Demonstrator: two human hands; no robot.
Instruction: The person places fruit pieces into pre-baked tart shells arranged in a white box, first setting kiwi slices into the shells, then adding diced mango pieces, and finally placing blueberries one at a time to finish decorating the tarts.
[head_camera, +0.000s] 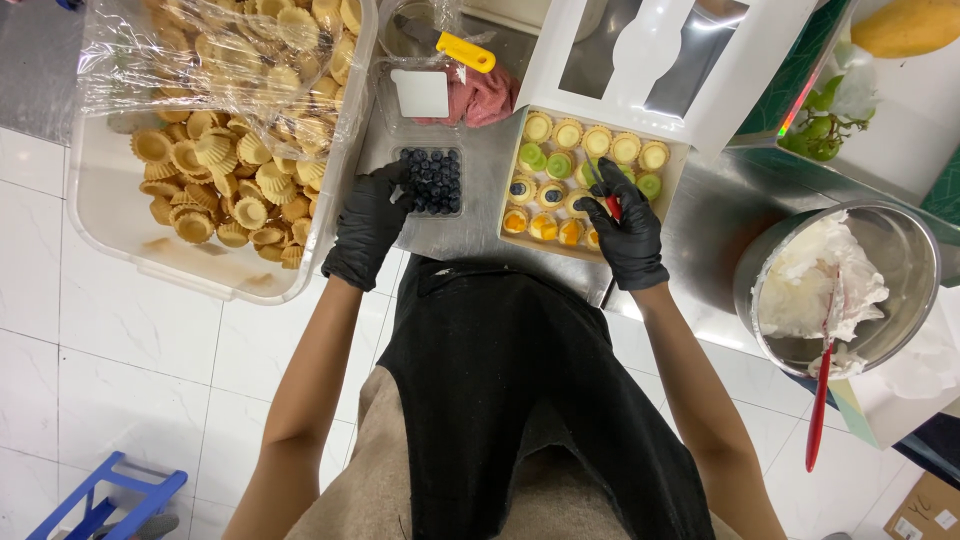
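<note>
My left hand (368, 225) wears a black glove and reaches its fingertips into a clear punnet of blueberries (434, 181) on the steel counter. My right hand (628, 232), also gloved in black, grips a small red-handled tool (611, 205) over the front row of a white box of small tarts (580, 172). The tarts carry green, orange and blueberry toppings. The box lid (665, 60) stands open behind them.
A large clear tub of empty tart shells (215, 170), half covered in plastic wrap, stands at the left. A steel bowl of white cream (838, 290) with a red spatula sits at the right. Behind the punnet lie a yellow-handled knife (462, 50) and pink fruit (480, 100).
</note>
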